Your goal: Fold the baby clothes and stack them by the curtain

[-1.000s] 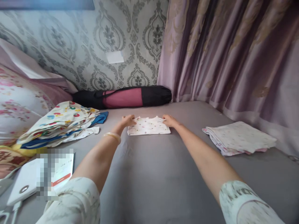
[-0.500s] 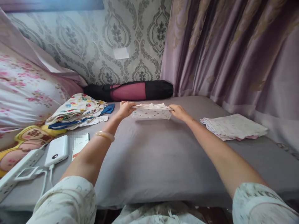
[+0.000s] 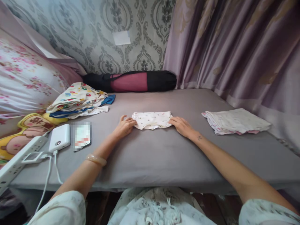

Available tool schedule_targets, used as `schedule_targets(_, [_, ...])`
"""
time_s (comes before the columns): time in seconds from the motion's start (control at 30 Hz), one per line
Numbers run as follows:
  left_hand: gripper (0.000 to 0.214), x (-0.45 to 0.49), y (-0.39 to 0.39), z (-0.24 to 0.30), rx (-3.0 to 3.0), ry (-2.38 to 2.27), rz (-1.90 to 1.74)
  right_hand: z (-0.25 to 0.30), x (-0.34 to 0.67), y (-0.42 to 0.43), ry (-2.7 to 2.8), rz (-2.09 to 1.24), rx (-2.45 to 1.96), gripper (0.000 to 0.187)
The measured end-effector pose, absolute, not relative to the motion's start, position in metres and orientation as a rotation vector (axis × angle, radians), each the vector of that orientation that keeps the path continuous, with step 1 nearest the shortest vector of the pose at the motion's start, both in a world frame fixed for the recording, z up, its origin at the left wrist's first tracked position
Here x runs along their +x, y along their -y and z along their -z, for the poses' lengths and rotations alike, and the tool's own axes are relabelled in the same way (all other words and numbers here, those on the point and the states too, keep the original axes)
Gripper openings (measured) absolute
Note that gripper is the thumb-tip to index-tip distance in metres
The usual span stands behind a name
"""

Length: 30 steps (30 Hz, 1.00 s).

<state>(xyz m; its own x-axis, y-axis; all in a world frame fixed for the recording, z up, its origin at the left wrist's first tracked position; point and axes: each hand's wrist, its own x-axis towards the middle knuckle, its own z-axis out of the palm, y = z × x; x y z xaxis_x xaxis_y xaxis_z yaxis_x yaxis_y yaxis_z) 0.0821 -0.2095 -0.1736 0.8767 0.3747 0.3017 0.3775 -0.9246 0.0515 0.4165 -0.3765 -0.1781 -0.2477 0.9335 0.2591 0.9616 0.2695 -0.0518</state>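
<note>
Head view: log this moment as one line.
white printed cloth: folded, on grey sheet; left hand: touching left edge; right hand: touching right edge; cloth stack: farther right

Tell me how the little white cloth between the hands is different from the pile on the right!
The white cloth looks smaller; the pile spreads wider. The left hand and right hand touch the white cloth; neither touches the pile. Both are pale, folded and on the grey sheet.

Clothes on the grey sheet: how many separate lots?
3: white cloth between left hand and right hand, loose pile at left, flat stack at right. More may be hidden underneath.
</note>
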Motion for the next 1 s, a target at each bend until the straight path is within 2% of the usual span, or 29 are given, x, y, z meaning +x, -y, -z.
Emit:
schedule_targets(0.13, [0.052, 0.073, 0.209, 0.179, -3.097, 0.657, 0.415, 0.172, 0.416, 0.381, 2.322, 0.096, -1.842, 0.062])
schedule_targets(0.3, [0.038, 0.092, 0.205, 0.178, -3.089, 1.006, 0.512, 0.163, 0.399, 0.36, 2.147, 0.067, -2.0, 0.041])
schedule_targets(0.47, [0.031, 0.141, 0.207, 0.177, -3.085, 1.093, 0.632, 0.166, 0.36, 0.319, 2.011, 0.015, -1.909, 0.039])
schedule_targets(0.63, [0.058, 0.158, 0.21, 0.18, -3.264, 1.051, 0.346, 0.179, 0.343, 0.311, 2.071, -0.174, -2.004, 0.059])
schedule_targets(0.77, [0.077, 0.154, 0.207, 0.183, -3.36, 1.057, 0.203, 0.184, 0.344, 0.318, 2.116, -0.261, -2.044, 0.064])
schedule_targets(0.87, [0.083, 0.153, 0.204, 0.184, -3.366, 1.05, 0.14, 0.183, 0.344, 0.319, 2.124, -0.274, -2.058, 0.064])
schedule_targets(1.0, [0.081, 0.156, 0.204, 0.18, -3.342, 1.066, 0.096, 0.179, 0.344, 0.316, 2.122, -0.326, -2.074, 0.063])
